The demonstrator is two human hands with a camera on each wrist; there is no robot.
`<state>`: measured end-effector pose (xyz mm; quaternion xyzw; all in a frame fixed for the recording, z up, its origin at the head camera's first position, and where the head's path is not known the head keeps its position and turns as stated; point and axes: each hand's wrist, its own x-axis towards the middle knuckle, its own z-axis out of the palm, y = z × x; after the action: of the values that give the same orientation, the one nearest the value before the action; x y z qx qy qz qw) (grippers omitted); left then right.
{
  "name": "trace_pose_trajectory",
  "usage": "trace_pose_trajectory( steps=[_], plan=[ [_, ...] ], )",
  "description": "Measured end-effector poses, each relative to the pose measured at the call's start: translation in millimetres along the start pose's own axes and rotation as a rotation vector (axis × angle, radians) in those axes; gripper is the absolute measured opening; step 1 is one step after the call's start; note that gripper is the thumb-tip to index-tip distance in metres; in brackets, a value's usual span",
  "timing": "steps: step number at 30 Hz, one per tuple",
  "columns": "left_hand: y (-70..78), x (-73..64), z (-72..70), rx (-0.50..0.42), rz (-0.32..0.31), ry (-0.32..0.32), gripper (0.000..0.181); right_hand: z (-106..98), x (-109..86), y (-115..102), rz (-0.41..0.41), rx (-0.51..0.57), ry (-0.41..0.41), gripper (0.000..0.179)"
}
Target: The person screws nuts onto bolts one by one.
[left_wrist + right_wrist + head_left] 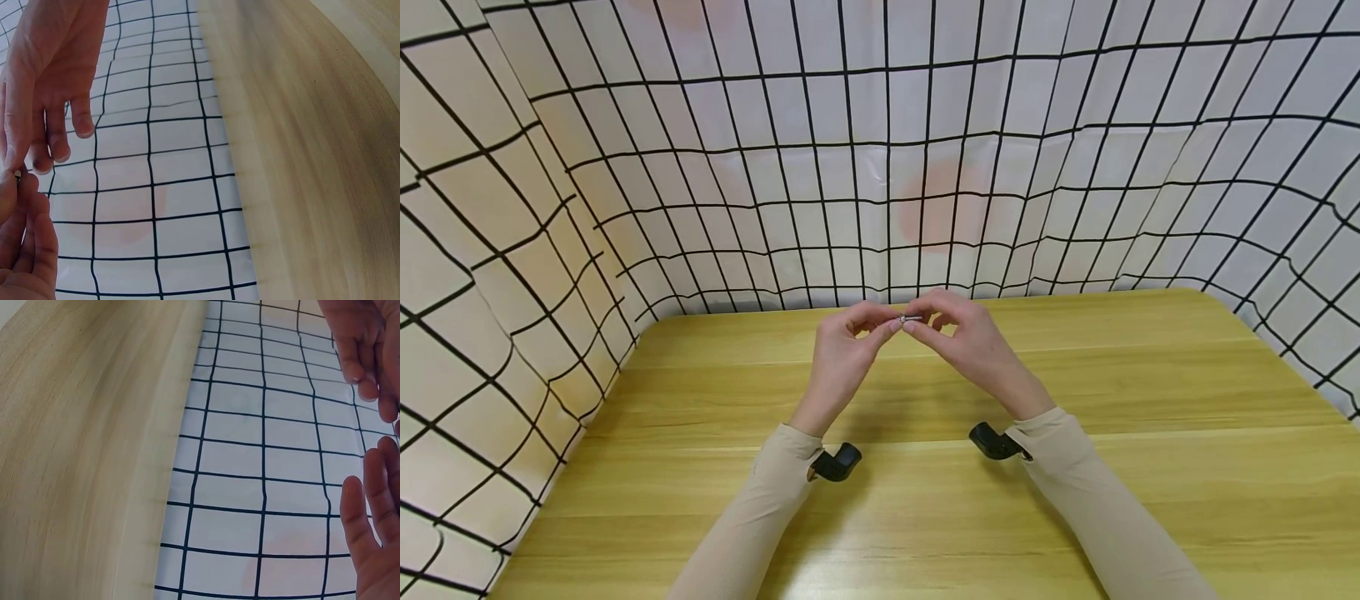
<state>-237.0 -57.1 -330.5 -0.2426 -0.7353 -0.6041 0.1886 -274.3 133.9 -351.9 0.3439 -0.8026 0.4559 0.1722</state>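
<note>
A small silvery screw, with a thin shaft and a wider left end, is held level between both hands above the table's far part. My left hand pinches its wider end between thumb and forefinger. From the other side, my right hand has thumb and forefinger tips about the shaft, close against the left fingertips. A bright bit of the screw shows at the pinching fingers in the left wrist view. In the right wrist view the fingers of the right hand hide it or it lies outside the frame.
Beneath the hands lies a wooden table. A white cloth wall with black grid lines rises along its far edge and both sides. Black wrist camera mounts jut inward from both sleeves.
</note>
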Motion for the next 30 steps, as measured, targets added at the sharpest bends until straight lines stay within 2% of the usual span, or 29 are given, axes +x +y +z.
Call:
trace_pose_trajectory(
  steps=[9,13,17,21,30],
  plan=[
    [0.9,-0.2,0.0,0.005,-0.008,-0.001,0.008,-0.5,0.2,1.9,0.026,0.003,-0.022,0.011],
    [1.5,-0.1,0.1,0.013,-0.024,0.012,0.009,0.2,0.8,1.9,0.053,0.0,-0.013,0.017],
    [1.3,-0.1,0.4,0.008,-0.031,0.015,0.009,1.1,1.3,1.2,0.025,-0.002,0.005,0.021],
    [0.5,-0.4,0.3,-0.002,-0.023,0.007,0.009,1.5,1.7,-0.9,-0.018,-0.013,0.016,0.016],
    [-2.2,0.7,0.4,-0.012,-0.002,0.003,0.008,0.5,0.0,1.1,-0.046,-0.002,0.023,0.011]
  ],
)
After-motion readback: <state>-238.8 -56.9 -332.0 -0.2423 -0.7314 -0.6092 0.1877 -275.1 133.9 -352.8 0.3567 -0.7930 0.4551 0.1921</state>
